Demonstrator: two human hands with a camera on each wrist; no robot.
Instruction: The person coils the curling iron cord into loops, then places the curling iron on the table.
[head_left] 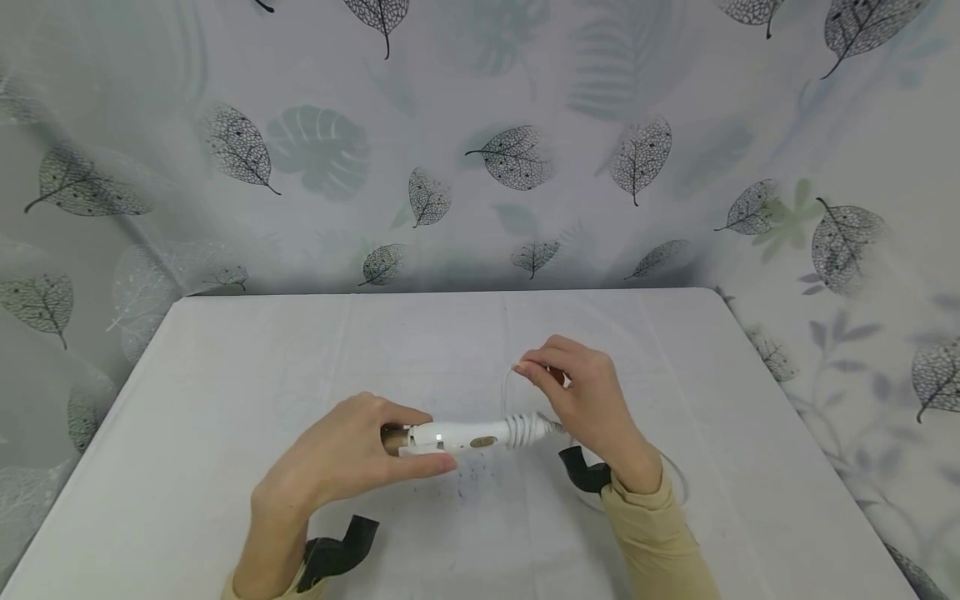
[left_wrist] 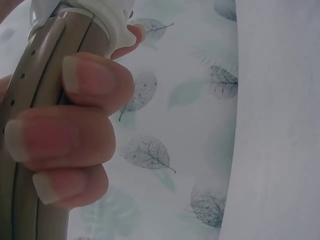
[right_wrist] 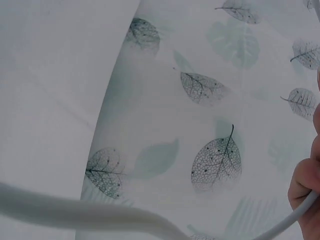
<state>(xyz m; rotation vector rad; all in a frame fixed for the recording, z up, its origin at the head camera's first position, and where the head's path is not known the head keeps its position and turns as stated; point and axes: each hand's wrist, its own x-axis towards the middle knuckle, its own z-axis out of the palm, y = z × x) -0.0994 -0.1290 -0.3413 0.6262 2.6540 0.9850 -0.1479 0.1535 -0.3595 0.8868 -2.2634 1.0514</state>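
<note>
- Nearest us are two tan sleeves, with a black curved piece at each wrist; the forearms cover patches of the surface below.
- The left grip, a bare hand, is closed round the brown barrel of a white-and-brown tool; we see three fingers curled over the barrel, while thumb and forefinger reach along the white body. This hand hides most of the brown part.
- The tool points crosswise over the near middle of the desk; we cannot tell whether it touches.
- The right grip is nearly closed, thumb and fingertips pinching a white cord just past the tool's ringed right end. More cord loops by the right wrist, partly behind the forearm, and crosses our right wrist view as a blurred band.
- The desk is white, with faint straight creases, rounded far corners and small bluish marks by the tool.
- Beyond its far edge and along both sides we see a pale covering, printed with dark net-veined leaves and softer green ones; shadow gathers along the foot of the back.
</note>
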